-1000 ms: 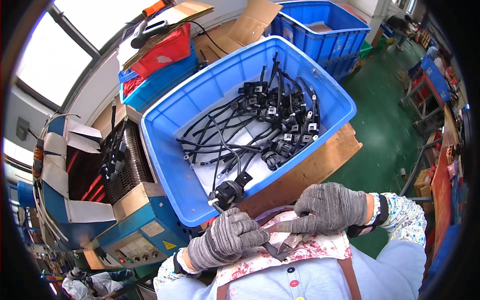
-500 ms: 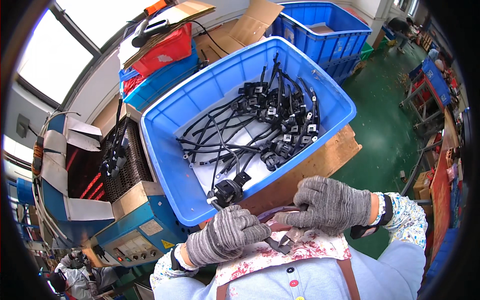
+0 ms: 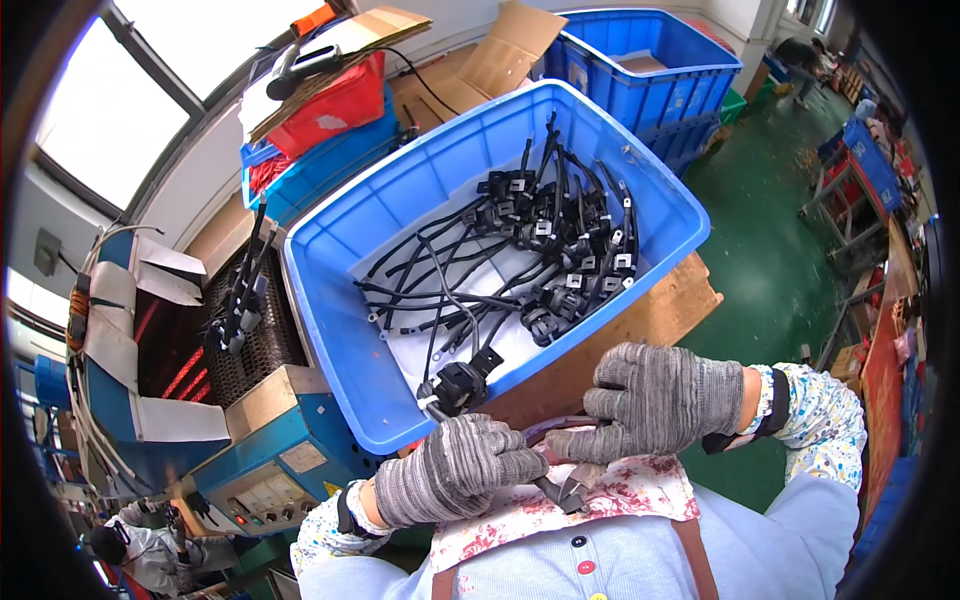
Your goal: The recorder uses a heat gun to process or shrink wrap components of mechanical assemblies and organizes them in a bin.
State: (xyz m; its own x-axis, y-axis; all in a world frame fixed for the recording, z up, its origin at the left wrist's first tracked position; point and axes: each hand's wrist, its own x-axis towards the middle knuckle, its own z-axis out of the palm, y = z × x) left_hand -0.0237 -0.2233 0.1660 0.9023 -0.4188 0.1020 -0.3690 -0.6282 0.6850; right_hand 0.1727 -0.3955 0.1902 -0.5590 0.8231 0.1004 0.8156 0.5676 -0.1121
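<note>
My left hand (image 3: pixel 462 470), in a grey knitted glove, is closed around a black cable. The cable's far side runs to a black connector (image 3: pixel 455 385) with a light clip, at the near rim of the blue bin (image 3: pixel 375 432). Its short end (image 3: pixel 550 490) comes out beside my fingers, over the flowered apron. My right hand (image 3: pixel 655 405), gloved alike, is closed just to the right. Under its fingers a small grey metal piece (image 3: pixel 573 490) touches the cable end; its kind is hard to make out. Several black cable assemblies (image 3: pixel 545 230) lie in the bin.
On the left stands a blue machine (image 3: pixel 265 465) with a mesh belt, glowing red inside; black cables (image 3: pixel 240 295) rest on it. Behind are a red crate (image 3: pixel 330 110), a cardboard box and stacked blue bins (image 3: pixel 650 75). A person (image 3: pixel 150 550) works at lower left. Green floor (image 3: pixel 755 230) lies right.
My right hand has shifted slightly up, its fingers more spread at the knuckles. My left hand stays nearly in place. The cables on the machine's mesh have tilted to the right.
</note>
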